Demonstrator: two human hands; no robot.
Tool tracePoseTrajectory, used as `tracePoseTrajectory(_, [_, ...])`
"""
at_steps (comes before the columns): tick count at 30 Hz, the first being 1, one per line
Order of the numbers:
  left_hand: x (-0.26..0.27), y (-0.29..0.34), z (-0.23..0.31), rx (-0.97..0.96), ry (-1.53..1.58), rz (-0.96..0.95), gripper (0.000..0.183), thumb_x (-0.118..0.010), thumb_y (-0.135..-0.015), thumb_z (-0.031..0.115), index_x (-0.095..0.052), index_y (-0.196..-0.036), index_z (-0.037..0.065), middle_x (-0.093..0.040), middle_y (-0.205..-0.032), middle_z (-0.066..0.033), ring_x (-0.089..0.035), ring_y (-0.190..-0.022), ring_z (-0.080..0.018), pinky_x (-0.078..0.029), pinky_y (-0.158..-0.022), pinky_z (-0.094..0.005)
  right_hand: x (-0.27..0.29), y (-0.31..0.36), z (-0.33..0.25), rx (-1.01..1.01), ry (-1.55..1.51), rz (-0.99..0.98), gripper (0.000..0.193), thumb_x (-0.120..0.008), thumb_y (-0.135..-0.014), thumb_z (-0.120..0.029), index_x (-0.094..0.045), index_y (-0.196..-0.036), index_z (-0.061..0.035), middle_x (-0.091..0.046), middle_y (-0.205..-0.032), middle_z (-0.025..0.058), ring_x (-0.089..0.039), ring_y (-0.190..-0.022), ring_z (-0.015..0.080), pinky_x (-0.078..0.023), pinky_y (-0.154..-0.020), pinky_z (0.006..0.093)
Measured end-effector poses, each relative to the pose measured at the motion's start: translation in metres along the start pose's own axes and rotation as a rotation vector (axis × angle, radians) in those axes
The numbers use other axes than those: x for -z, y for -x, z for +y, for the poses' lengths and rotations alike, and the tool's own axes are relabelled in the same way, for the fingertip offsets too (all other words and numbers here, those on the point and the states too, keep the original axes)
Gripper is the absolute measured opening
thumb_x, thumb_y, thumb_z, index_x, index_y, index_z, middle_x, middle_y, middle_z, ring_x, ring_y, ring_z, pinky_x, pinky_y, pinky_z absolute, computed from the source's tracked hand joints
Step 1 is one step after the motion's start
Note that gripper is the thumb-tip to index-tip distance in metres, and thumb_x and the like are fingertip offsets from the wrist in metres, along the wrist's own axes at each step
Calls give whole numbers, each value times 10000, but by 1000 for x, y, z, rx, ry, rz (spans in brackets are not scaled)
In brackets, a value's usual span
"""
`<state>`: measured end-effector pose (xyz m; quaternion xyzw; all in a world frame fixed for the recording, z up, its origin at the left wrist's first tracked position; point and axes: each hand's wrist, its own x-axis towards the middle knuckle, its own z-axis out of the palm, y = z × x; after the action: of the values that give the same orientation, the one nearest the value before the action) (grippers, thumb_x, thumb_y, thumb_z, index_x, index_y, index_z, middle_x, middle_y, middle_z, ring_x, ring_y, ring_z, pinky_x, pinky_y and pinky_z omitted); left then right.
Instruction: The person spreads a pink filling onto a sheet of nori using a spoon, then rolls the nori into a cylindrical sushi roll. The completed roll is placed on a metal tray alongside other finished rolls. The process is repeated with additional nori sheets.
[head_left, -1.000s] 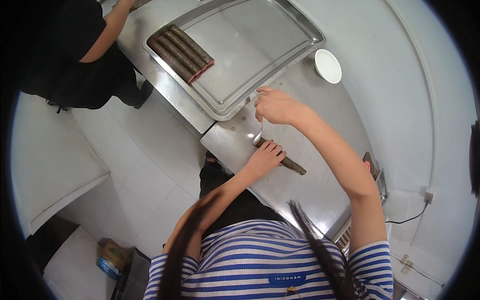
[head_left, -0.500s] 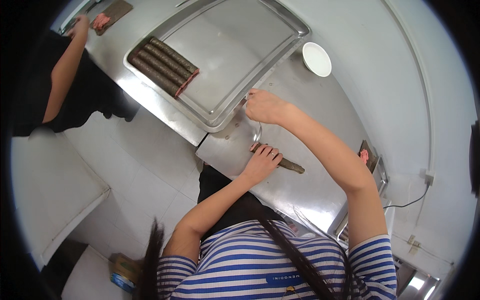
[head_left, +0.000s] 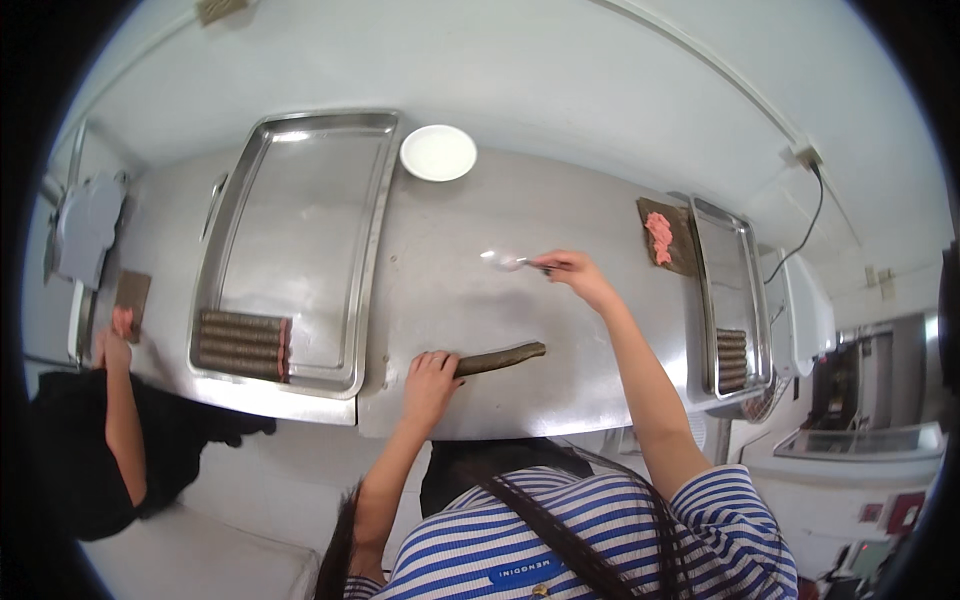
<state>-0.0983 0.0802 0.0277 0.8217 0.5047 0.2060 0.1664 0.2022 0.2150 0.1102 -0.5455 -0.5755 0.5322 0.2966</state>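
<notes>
My left hand is closed over the left end of a long, dark seaweed roll, which lies on the steel table close to its front edge. The rest of the roll sticks out to the right, its tip slightly bent. Up and to the right, my right hand grips a metal spoon by the handle. Its bowl points left above the table, apart from the roll and a little blurred.
A large steel tray at left holds several filled rolls. Behind stands a white bowl. At right, pink filling lies on a seaweed sheet beside another tray with rolls. A co-worker's hand works far left.
The view has swung right. My right hand has moved the spoon away from the roll's left end, out to the right. My left hand still holds the roll.
</notes>
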Motion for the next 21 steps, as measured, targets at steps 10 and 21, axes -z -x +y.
tracePoseTrajectory(10, [25, -23, 12, 31, -17, -178, 414, -787, -662, 221, -614, -1014, 86, -611, -970, -95, -595, -922, -302, -469, -823, -414, 210, 123, 227, -248, -290, 1321, 312, -584, -754, 58, -666, -1050, 1, -627, -801, 11, -541, -647, 104, -416, -592, 231])
tracePoseTrajectory(21, [34, -16, 35, 193, -100, -282, 466, -785, -663, 117, -607, -1093, 82, -602, -1072, -93, -610, -946, -310, -505, -831, -396, 201, 129, 204, -151, 647, 1201, 434, -586, -799, -99, -554, -1228, -38, -520, -1237, 207, -478, -1183, 365, -370, -1008, 458])
